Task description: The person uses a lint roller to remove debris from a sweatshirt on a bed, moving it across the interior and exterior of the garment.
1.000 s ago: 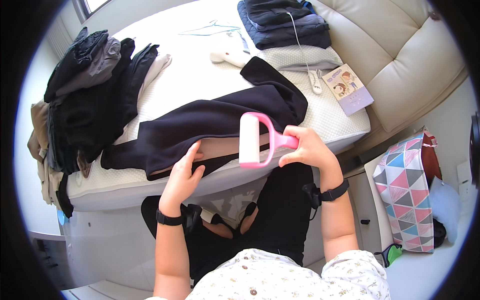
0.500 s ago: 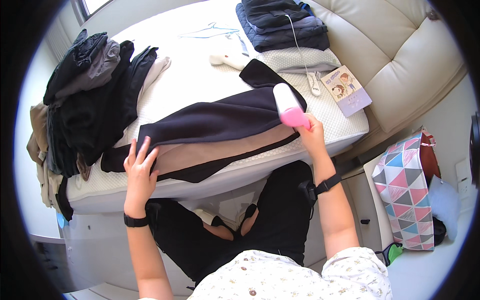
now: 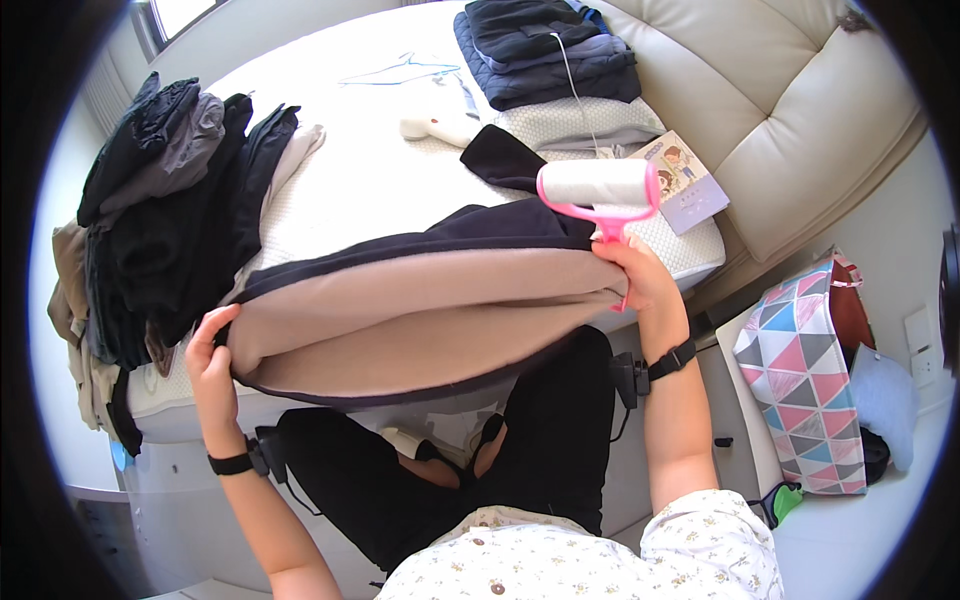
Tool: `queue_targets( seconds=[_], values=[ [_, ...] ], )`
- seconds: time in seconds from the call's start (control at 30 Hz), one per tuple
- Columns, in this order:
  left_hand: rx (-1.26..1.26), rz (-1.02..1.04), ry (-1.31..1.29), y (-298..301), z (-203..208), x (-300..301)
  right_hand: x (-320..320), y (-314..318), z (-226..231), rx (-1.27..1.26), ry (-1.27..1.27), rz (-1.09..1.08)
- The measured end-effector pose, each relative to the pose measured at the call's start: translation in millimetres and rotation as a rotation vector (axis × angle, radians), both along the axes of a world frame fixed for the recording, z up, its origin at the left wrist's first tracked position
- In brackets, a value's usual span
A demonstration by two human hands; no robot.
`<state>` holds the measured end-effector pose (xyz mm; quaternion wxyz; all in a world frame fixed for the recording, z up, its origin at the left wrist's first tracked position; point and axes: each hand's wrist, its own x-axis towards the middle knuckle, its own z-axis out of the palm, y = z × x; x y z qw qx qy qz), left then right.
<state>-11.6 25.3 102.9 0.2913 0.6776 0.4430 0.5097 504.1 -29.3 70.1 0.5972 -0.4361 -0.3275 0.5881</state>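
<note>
A black garment (image 3: pixel 400 320) with a pinkish-beige lining is stretched between my hands at the front edge of the bed, its hem pulled apart so the lining shows. My left hand (image 3: pixel 212 360) is closed on the left end of that hem. In my right hand (image 3: pixel 640 272) is a lint roller (image 3: pixel 598 184) with a pink handle and a white roll, which points up and away from me. The right end of the hem meets the same hand and seems pinched in its fingers, which partly hide it. A black sleeve (image 3: pixel 500 158) lies beyond on the mattress.
Dark clothes (image 3: pixel 175 240) are heaped on the left. Folded dark garments (image 3: pixel 550 60) are stacked at the back right, near a book (image 3: pixel 690 190). A white handheld device (image 3: pixel 440 128) and a hanger (image 3: pixel 400 72) lie on the mattress (image 3: pixel 330 180). A patterned bag (image 3: pixel 805 380) stands at right.
My left hand has moved left and taken hold of the hem. The garment's front edge has been lifted and spread, showing the lining. The lint roller has turned crosswise in my right hand.
</note>
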Motion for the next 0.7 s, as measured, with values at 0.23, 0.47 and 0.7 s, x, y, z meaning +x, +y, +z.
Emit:
queue_targets(
  seconds=[0.23,0.47,0.7],
  values=[
    [-0.110,0.083,0.317,11,-59,17,10,48,-63,-0.064,-0.490,-0.051],
    [-0.017,0.094,0.398,-12,-49,39,25,23,-60,0.035,-0.468,-0.387],
    [0.102,0.224,0.500,-11,-54,45,-5,-4,-4,0.214,-0.917,-0.179]
  ],
)
